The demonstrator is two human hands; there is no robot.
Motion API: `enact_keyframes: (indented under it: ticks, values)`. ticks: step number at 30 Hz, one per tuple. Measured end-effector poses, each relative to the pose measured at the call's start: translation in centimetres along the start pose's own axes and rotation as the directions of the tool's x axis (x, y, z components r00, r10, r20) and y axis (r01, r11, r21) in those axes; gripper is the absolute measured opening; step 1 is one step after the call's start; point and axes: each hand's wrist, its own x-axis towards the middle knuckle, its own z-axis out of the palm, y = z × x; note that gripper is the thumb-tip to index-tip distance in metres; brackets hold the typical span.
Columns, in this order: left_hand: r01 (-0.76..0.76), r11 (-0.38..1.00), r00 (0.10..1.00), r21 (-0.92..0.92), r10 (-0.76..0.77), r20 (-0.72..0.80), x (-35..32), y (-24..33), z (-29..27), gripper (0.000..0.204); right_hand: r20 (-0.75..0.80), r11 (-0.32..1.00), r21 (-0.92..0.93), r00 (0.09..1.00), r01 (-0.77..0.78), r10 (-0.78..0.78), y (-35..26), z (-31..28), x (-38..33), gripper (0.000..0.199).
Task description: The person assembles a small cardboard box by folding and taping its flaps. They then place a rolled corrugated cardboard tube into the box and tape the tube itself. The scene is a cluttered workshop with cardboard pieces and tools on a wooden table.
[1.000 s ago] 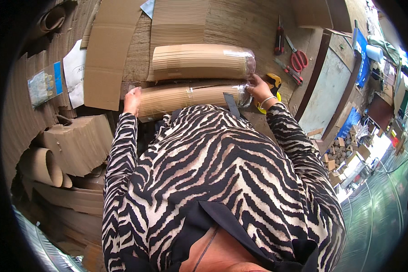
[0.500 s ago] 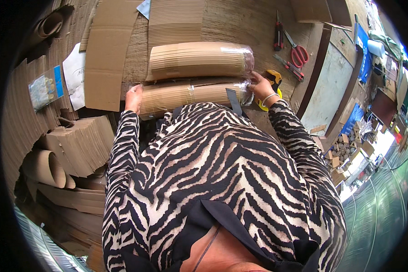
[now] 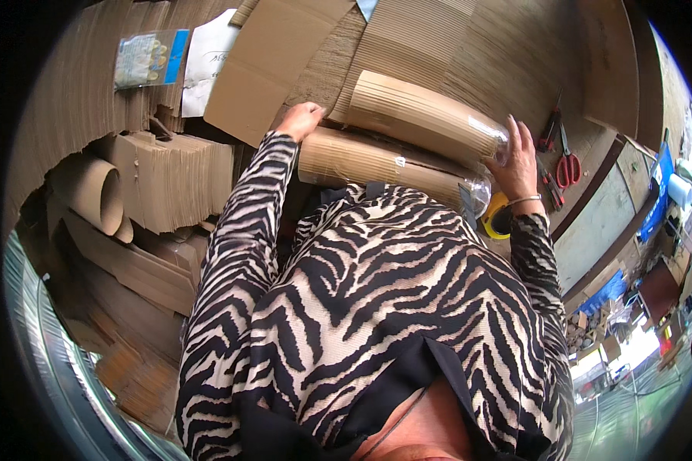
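Left grip [image 3: 300, 121] pressed flat on near bundle [image 3: 384, 163] end; right grip [image 3: 517, 160] cupped over far end, beside upper bundle [image 3: 427, 115]. Bundle lay across counter [image 3: 600, 115] at chest. Judged squaring step; next needs even squeeze. Scissors [image 3: 567, 160] nearby.

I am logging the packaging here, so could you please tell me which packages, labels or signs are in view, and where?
Clear packet, blue edge: upper left, on cardboard.
White paper sheet: right of that packet.
Upper taped bundle of brown cardboard: right hand on its end.
Lower bundle, small white label: left hand at its end.
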Motion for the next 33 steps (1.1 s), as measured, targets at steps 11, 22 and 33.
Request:
enact_keyframes:
  ticks: [11,22,33]
  values:
    - [-0.088,0.994,0.977,0.062,0.074,0.198,6.6,0.7,2.8,0.025,0.364,0.942,-0.286,0.929,0.176,-0.063,-4.7,2.2,3.6,0.116]
    - [0.123,0.790,0.992,-0.601,-0.097,0.076,2.5,-3.5,1.9,0.014,0.271,0.914,-0.265,0.933,0.309,-0.237,-5.9,2.6,3.9,0.103]
    - [-0.097,0.768,0.993,-0.633,0.030,-0.116,9.2,-3.4,0.3,0.027,0.310,0.911,-0.254,0.920,0.324,-0.240,-7.4,3.1,4.0,0.102]
